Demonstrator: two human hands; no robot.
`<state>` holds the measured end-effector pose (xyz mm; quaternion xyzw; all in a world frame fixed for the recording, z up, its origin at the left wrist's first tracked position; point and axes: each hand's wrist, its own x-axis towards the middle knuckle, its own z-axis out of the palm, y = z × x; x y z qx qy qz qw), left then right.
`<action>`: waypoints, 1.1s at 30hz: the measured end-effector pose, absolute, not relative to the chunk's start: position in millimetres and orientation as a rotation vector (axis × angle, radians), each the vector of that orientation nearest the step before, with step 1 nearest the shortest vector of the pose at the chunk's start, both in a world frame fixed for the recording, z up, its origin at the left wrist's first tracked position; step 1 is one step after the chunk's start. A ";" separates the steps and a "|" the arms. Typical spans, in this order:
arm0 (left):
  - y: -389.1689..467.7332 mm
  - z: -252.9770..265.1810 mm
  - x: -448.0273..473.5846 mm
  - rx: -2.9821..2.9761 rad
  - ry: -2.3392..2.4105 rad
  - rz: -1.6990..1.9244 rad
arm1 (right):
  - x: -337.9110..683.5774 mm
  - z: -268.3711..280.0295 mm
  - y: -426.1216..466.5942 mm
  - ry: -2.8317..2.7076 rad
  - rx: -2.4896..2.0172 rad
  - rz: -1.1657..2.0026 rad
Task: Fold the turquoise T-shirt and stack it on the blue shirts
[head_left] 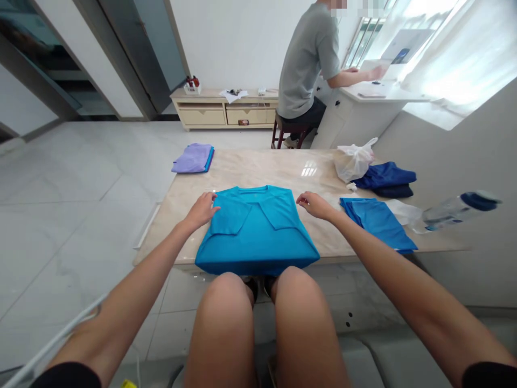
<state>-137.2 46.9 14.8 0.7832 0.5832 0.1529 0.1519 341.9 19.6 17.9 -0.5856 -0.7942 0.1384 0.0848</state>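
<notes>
A turquoise T-shirt (258, 242) lies on the marble-look table (258, 164) in front of me, its neckline at the far side. Both sleeves are folded inward over its front, and the hem end hangs over the near table edge. My left hand (204, 210) is at the shirt's left side, fingers apart, thumb reaching over the folded sleeve; whether it touches the cloth I cannot tell. To the right of the shirt, my right hand (317, 206) hovers just off the shoulder edge with loosely curved fingers and nothing in them.
Folded purple and blue clothes (194, 158) lie at the far left corner. On the right are a white plastic bag (353, 160), dark blue clothes (385, 178), a folded blue garment (377, 221) and a clear bottle (452, 211). Beyond, a person (302, 62) sits at a white desk (363, 116).
</notes>
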 end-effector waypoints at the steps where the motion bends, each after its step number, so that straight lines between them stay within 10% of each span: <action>1: 68.2 12.7 -140.7 2.266 1.642 0.392 | 342.2 18.3 40.0 -2.379 -1.772 0.451; 21: 163.1 -5.8 -118.3 2.107 1.334 -0.283 | 288.6 2.6 146.2 -2.730 -1.919 1.002; 33: 168.9 41.0 -110.4 2.343 1.881 -0.038 | 280.3 36.7 170.1 -2.522 -1.869 0.069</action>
